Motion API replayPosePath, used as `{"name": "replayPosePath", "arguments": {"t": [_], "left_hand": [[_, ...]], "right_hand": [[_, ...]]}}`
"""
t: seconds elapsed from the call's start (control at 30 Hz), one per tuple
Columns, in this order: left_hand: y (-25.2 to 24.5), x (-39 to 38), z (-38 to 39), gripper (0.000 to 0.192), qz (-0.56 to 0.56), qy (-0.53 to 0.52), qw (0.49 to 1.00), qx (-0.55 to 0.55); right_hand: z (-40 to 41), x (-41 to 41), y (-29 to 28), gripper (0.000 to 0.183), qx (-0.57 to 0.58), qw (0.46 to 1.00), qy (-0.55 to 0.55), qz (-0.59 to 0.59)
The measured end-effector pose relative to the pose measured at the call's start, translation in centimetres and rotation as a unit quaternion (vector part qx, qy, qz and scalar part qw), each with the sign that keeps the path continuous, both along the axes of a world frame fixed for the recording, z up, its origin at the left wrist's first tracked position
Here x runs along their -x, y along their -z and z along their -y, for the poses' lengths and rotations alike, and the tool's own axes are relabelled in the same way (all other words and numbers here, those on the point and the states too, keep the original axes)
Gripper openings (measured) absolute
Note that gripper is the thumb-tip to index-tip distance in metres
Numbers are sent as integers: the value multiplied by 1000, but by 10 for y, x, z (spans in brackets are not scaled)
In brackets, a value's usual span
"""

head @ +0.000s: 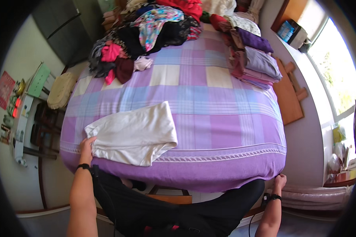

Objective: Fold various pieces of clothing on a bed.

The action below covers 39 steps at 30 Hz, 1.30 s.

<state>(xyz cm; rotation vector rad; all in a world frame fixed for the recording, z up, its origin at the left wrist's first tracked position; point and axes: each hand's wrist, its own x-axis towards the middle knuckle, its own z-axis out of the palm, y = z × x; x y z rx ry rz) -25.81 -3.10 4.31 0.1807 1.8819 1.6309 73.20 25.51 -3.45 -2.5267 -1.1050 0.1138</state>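
A white garment [133, 133], folded lengthwise, lies near the front left of the bed. Its left end is in my left hand [87, 146], with the fingers over the edge of the cloth. The plaid bedspread [213, 124] in purple, blue and cream lies under it. Down at the bed's front right corner, my right hand [280, 181] is curled at the bedspread's hanging edge and seems to grip it; the fingertips are partly hidden.
A loose heap of clothes [160, 32] covers the far left of the bed. Folded clothes [260, 62] are stacked at the far right. A wooden board [288, 94] leans between bed and wall. Left of the bed stands a cushioned chair [61, 89]. My knees are against the bed's front.
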Motion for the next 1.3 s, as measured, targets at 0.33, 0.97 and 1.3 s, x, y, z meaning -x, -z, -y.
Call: {"name": "replayPosePath", "arguments": {"t": [0.33,0.97,1.3], "left_hand": [[3,4,8,31,-6,6,1000,-13],[-75,-28,-1,32,-119,94,987,47],[-106,-105,-87,61,-372,151,893,203]], "right_hand": [[31,219,-73,20,-200,902,-297,-241],[91,531,-90,18,3,796,-537,-278],[109,528,-82,13,-78,819,-517,-235]]}}
